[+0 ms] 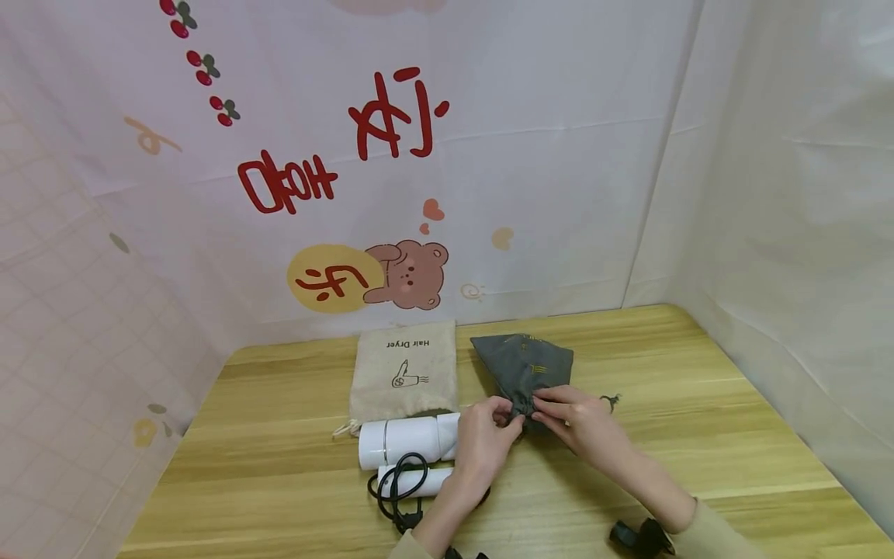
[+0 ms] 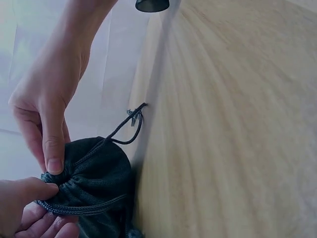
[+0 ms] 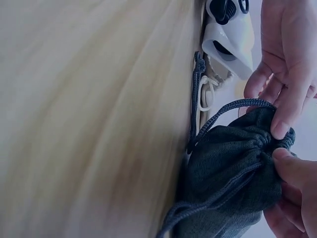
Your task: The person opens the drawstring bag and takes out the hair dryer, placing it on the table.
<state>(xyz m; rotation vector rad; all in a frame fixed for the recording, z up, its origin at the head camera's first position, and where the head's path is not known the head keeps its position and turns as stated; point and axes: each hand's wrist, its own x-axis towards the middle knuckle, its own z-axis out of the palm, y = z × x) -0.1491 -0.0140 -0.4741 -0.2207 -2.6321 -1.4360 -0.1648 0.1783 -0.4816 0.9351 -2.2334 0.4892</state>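
A dark grey drawstring pouch with yellow print lies on the wooden table, its gathered neck toward me. My left hand pinches one side of the neck between thumb and fingers. On the other side of it, close by, my right hand pinches the fabric too. Tight folds run out from the cinched opening in both wrist views. One dark cord loop sticks out past the pouch in the left wrist view. Another knotted cord shows in the right wrist view. The inside of the pouch is hidden.
Left of the pouch lies a white hair dryer, partly behind my left hand, with its black power cord. Behind it rests a beige "Hair Dryer" drawstring bag. Printed white cloth hangs at the table's back edge. A black object is by my right sleeve.
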